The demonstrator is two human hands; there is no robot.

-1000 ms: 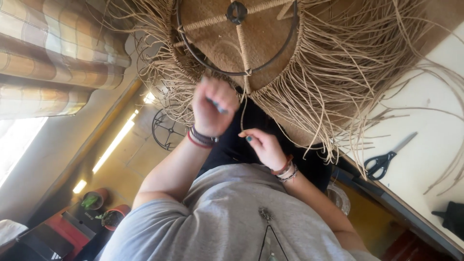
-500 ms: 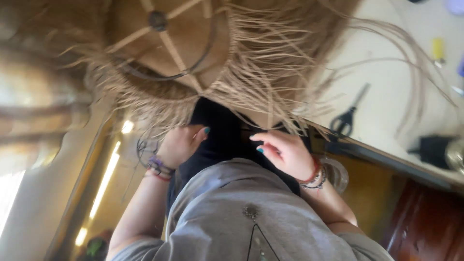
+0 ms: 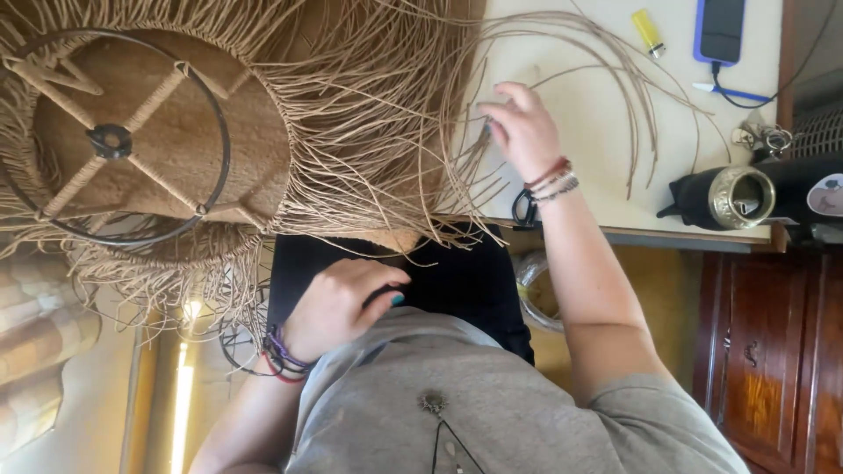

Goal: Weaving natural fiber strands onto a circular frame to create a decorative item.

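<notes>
A round black wire frame [image 3: 198, 105] wrapped and fringed with tan raffia lies in front of me, half over the cream table [image 3: 606, 175]. Loose raffia strands [image 3: 615, 79] fan out across the tabletop. My right hand [image 3: 525, 130] reaches onto the table with fingers apart, its fingertips touching those strands; the black scissors handle [image 3: 523, 211] peeks out under its wrist. My left hand [image 3: 341, 307], with bracelets at the wrist, rests curled against the black cloth [image 3: 457, 281] on my lap, below the fringe. I see nothing held in it.
A yellow lighter [image 3: 648, 31], a phone in a blue case [image 3: 722, 31] and a blue pen [image 3: 729, 90] lie at the table's far side. Keys [image 3: 762, 136] and a black container with a brass rim [image 3: 733, 197] sit near the edge. A dark wooden cabinet [image 3: 764, 351] stands on the right.
My right hand went from my lap up onto the table among the strands. My left hand dropped from the frame to my lap. The view swung right.
</notes>
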